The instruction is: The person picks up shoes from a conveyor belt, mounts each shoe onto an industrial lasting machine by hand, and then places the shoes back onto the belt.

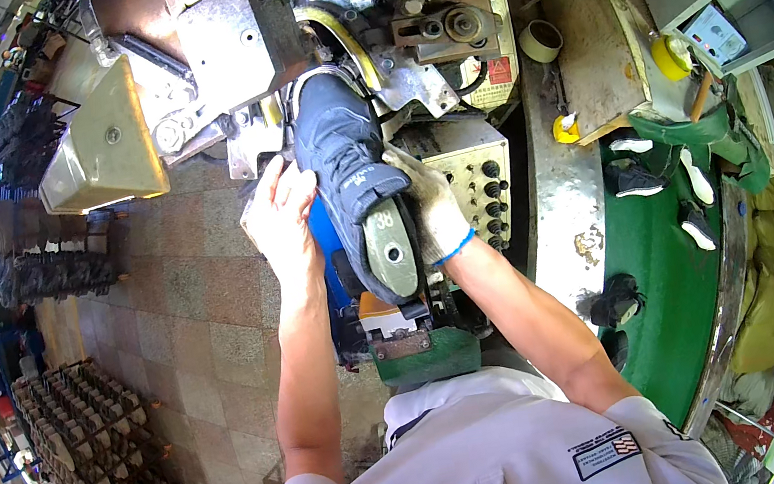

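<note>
A dark blue-grey shoe upper with laces sits over a shoe last, whose greenish top with a round hole shows at the heel end. Its toe points away from me, into the jaws of a machine. My bare left hand is at the upper's left side, fingers bent and their tips against its edge. On the right side, my right hand, in a whitish glove with a blue cuff, grips the upper near the ankle opening; some of its fingers are hidden behind the shoe.
A panel of black knobs stands right of my right hand. Farther right, a green conveyor belt carries several dark shoes. A beige machine housing juts out at the left. Racks of shoe parts stand on the tiled floor at far left.
</note>
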Demonstrator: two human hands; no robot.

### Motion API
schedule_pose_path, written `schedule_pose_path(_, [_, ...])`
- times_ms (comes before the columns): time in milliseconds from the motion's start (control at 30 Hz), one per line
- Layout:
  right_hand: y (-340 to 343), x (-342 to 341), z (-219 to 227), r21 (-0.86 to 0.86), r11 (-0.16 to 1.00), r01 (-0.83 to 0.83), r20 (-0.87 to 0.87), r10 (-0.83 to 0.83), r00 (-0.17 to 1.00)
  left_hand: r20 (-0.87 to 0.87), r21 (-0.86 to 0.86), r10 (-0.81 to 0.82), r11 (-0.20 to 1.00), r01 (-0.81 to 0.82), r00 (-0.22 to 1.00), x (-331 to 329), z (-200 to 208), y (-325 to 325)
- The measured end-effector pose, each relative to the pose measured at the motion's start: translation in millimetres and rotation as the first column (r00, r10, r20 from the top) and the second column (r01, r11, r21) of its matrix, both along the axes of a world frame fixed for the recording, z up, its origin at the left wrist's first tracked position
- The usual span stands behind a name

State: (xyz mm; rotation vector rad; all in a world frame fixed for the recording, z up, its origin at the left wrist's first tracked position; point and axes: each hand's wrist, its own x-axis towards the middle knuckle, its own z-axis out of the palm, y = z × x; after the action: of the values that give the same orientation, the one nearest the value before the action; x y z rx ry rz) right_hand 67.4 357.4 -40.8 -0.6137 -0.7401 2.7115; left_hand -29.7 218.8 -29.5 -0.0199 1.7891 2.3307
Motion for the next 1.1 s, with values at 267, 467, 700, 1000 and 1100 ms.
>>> schedule_pose_path(267, [-1.7, -32.5, -28.1, 0.156, 0.985, 0.080, 0.075, -0.092, 0.993, 0.350, 0.182, -0.214, 0.970, 0.158, 0.912, 21.5, -16.3, 21.2])
schedule_pose_path(467, [-15.6, -39.3, -55.9, 0.088, 0.987, 0.137, 0.093, -0.145, 0.985, 0.425, 0.197, -0.344, 0.938, 0.286, 0.837, -2.8, -37.0, 7.5])
schedule_pose_path(700, [-19.3, -39.3, -49.1, 0.028, 0.989, 0.148, 0.138, -0.150, 0.979, 0.397, 0.144, -0.339, 0.941, 0.307, 0.853, -3.1, -29.5, 8.8])
schedule_pose_path(1000, [-3.0, -32.8, -74.7, 0.292, 0.953, 0.084, 0.138, -0.128, 0.982, 0.386, 0.239, -0.233, 0.960, 0.148, 0.892, 10.4, -69.6, 18.6])
schedule_pose_path(1100, [-2.8, -33.0, -73.1, 0.303, 0.949, 0.087, 0.145, -0.136, 0.980, 0.309, 0.220, -0.266, 0.954, 0.203, 0.913, 11.8, -81.8, 15.7])
